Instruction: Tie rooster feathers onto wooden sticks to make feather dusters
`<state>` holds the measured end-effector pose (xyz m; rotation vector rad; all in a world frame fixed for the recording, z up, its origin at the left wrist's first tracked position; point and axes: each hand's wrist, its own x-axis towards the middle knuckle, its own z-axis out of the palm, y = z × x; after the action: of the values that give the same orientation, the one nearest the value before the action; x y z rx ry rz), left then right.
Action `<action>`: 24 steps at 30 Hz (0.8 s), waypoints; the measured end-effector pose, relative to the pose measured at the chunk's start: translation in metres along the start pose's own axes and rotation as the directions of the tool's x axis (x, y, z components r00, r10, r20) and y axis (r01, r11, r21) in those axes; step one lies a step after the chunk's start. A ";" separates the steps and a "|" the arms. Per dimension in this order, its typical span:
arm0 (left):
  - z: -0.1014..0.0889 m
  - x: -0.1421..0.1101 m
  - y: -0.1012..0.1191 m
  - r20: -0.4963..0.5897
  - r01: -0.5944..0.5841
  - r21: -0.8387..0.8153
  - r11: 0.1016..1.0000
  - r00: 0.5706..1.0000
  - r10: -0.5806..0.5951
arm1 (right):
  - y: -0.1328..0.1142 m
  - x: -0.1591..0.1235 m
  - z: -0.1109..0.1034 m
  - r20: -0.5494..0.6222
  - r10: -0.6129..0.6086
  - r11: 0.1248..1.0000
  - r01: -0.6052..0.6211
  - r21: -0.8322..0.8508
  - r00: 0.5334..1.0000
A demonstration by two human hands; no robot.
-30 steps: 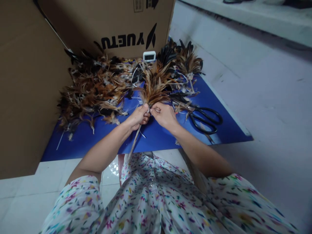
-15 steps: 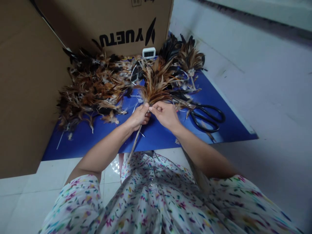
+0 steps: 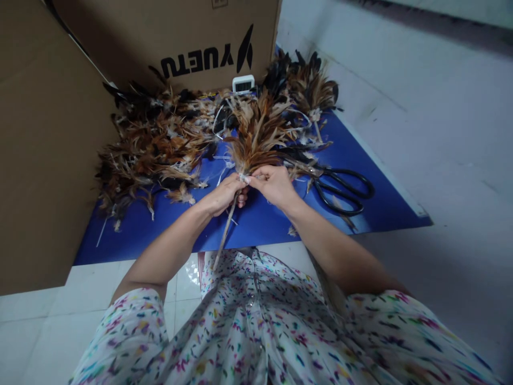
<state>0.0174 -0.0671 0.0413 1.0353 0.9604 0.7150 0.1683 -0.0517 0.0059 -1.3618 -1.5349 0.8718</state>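
A bundle of brown and tan feathers (image 3: 256, 139) fans out from the top of a thin stick (image 3: 224, 235) that slants down toward my lap. My left hand (image 3: 224, 193) is closed round the stick just under the feathers. My right hand (image 3: 273, 185) is closed at the same spot, its fingertips pinching the pale binding at the base of the bundle. Both hands touch each other above a blue mat (image 3: 256, 219).
Heaps of brown and black feathers (image 3: 152, 144) cover the mat's far left and back. Black scissors (image 3: 344, 188) lie right of my hands. A small white timer (image 3: 243, 84) stands against a cardboard box (image 3: 176, 37). Another cardboard sheet (image 3: 44, 139) walls the left. Grey floor lies to the right.
My hands and the feather bundle stay together; the left hand has slipped slightly lower on the stick. The view has shifted a little.
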 end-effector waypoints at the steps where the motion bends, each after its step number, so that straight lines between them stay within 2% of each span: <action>1: -0.002 -0.001 0.000 0.005 -0.016 0.034 0.999 1.000 0.015 | 0.001 0.000 0.000 0.008 0.005 1.000 -0.005 0.018 1.000; 6: -0.008 -0.001 -0.002 -0.072 -0.068 0.253 0.965 0.993 0.089 | 0.004 0.001 0.001 0.037 0.028 0.998 -0.030 0.060 0.999; 12: -0.012 0.000 0.001 -0.105 -0.130 0.545 0.828 0.970 0.221 | 0.001 0.001 0.000 0.037 0.061 0.994 -0.064 0.094 0.997; 19: -0.018 0.003 -0.001 -0.094 -0.203 0.565 0.800 0.947 0.307 | -0.002 0.001 0.000 0.055 0.087 0.979 -0.096 0.182 0.995; 24: -0.023 0.003 0.002 -0.057 -0.273 0.722 0.635 0.892 0.449 | -0.007 -0.001 -0.001 0.050 0.106 0.978 -0.113 0.174 0.993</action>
<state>-0.0023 -0.0553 0.0380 1.9037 1.2918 0.8364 0.1664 -0.0535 0.0129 -1.3158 -1.3873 1.0842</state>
